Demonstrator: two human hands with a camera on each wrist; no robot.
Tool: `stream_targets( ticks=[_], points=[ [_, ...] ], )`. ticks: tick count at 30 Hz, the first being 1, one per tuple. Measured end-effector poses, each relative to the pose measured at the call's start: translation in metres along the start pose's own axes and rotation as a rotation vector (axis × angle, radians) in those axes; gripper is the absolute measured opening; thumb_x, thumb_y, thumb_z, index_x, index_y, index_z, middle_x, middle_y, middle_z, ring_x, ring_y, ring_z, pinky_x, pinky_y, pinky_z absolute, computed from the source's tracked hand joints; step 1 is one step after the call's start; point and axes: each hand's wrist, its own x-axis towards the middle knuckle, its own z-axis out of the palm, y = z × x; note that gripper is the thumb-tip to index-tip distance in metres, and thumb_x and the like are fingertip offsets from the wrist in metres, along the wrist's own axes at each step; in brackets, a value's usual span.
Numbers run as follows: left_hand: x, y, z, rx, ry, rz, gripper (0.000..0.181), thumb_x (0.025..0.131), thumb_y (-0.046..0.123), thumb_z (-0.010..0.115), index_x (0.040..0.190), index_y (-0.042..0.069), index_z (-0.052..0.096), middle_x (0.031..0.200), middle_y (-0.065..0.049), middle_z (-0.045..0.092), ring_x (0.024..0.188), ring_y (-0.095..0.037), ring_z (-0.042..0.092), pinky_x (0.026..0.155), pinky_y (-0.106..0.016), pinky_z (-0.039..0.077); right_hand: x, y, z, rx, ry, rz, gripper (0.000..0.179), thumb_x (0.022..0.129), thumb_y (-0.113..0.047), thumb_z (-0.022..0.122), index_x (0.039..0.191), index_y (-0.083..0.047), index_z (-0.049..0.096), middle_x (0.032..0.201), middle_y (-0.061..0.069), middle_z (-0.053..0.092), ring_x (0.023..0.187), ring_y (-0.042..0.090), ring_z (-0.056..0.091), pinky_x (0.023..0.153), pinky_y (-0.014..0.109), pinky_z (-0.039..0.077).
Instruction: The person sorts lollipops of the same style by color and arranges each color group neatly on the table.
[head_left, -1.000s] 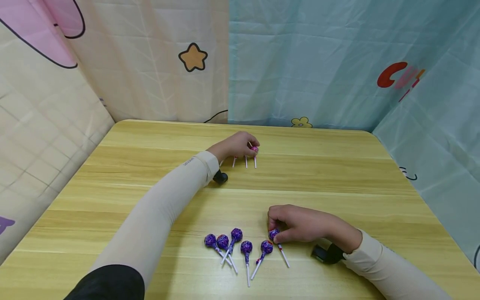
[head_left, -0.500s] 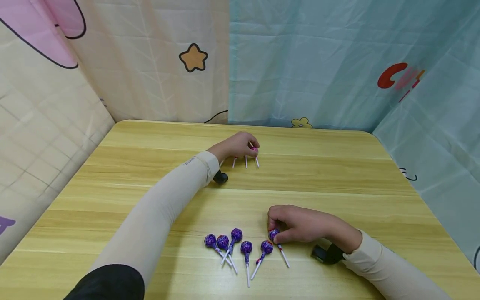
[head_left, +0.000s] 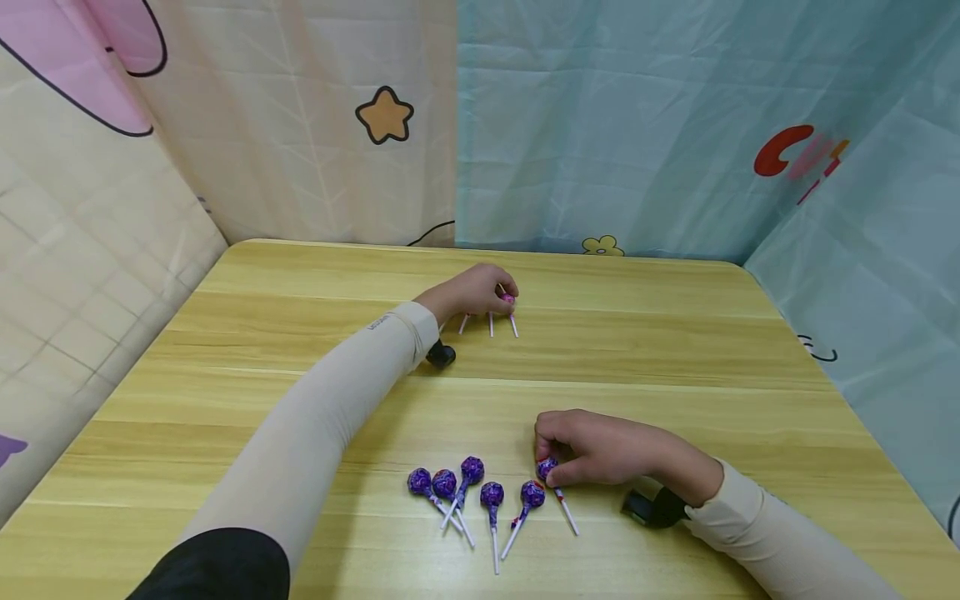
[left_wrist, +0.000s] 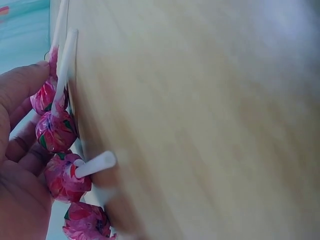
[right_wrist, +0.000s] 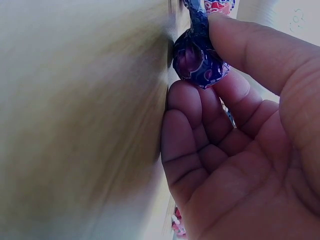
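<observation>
At the far side of the table my left hand (head_left: 476,287) pinches a pink-wrapped lollipop (head_left: 509,298), its white stick pointing back toward me. Beside it a row of several other pink lollipops (left_wrist: 67,177) shows in the left wrist view; in the head view the hand covers most of their heads. Nearer, my right hand (head_left: 607,446) pinches a purple-wrapped lollipop (right_wrist: 192,62) between thumb and fingers, at the table surface. Left of that hand lie several more purple lollipops, one (head_left: 532,494) close by and another (head_left: 492,494) with its stick straight toward me.
On the left of the purple group, lollipops (head_left: 444,483) lie with sticks crossing. The wooden table (head_left: 675,350) reaches back to a pale curtain (head_left: 300,125) and a blue one (head_left: 600,125). Black wrist cameras sit under both wrists, the right one (head_left: 652,508) low over the table.
The pink lollipop in my left hand has turned slightly, its stick end swinging a little to the right. The leftmost visible pink stick has shifted slightly left. My right hand stays where it was.
</observation>
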Motion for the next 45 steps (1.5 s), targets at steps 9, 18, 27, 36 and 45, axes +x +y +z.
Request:
stream_targets(
  ticks=[9,18,27,36,45],
  points=[
    [0.0008,0.0014,-0.0001,0.027,0.012,0.019,0.027,0.093,0.012,0.069,0.118,0.002,0.069,0.111,-0.008,0.067,0.099,-0.018,0.060,0.082,-0.028,0.050,-0.0003,-0.0006,-0.0011,0.005,-0.001,-0.001,0.015,0.092,-0.017,0.072,0.093,-0.023,0.058,0.087,-0.009,0.051,0.079,0.008,0.049,0.067,0.022,0.041],
    [0.0018,0.0013,-0.0010,0.120,-0.027,0.053,0.032,0.097,0.014,0.065,0.127,0.003,0.067,0.126,-0.011,0.060,0.107,-0.020,0.056,0.094,-0.030,0.046,-0.0003,-0.0016,-0.0026,-0.002,-0.002,0.004,0.016,0.091,-0.017,0.072,0.093,-0.024,0.058,0.087,-0.011,0.051,0.079,0.007,0.049,0.067,0.023,0.041],
    [0.0016,0.0039,-0.0025,0.156,-0.020,0.062,0.029,0.096,0.014,0.066,0.123,0.002,0.068,0.121,-0.010,0.062,0.105,-0.020,0.057,0.093,-0.031,0.047,-0.0003,0.0025,-0.0021,-0.005,-0.002,-0.012,0.016,0.092,-0.017,0.072,0.094,-0.024,0.058,0.088,-0.012,0.050,0.080,0.007,0.049,0.068,0.023,0.042],
    [0.0036,0.0038,-0.0006,0.155,-0.016,0.079,0.031,0.096,0.013,0.065,0.124,0.000,0.065,0.120,-0.010,0.062,0.107,-0.020,0.057,0.094,-0.030,0.046,-0.0002,0.0032,-0.0021,-0.005,-0.003,-0.009,0.015,0.092,-0.018,0.072,0.094,-0.024,0.058,0.087,-0.012,0.051,0.080,0.008,0.049,0.068,0.023,0.041],
    [-0.0005,0.0041,-0.0013,0.102,-0.013,0.060,0.033,0.096,0.013,0.065,0.126,0.001,0.064,0.118,-0.009,0.063,0.105,-0.020,0.057,0.093,-0.031,0.047,-0.0001,0.0025,-0.0023,0.008,0.001,-0.017,0.015,0.092,-0.017,0.072,0.092,-0.024,0.058,0.087,-0.012,0.051,0.079,0.006,0.049,0.068,0.022,0.041]
  ],
)
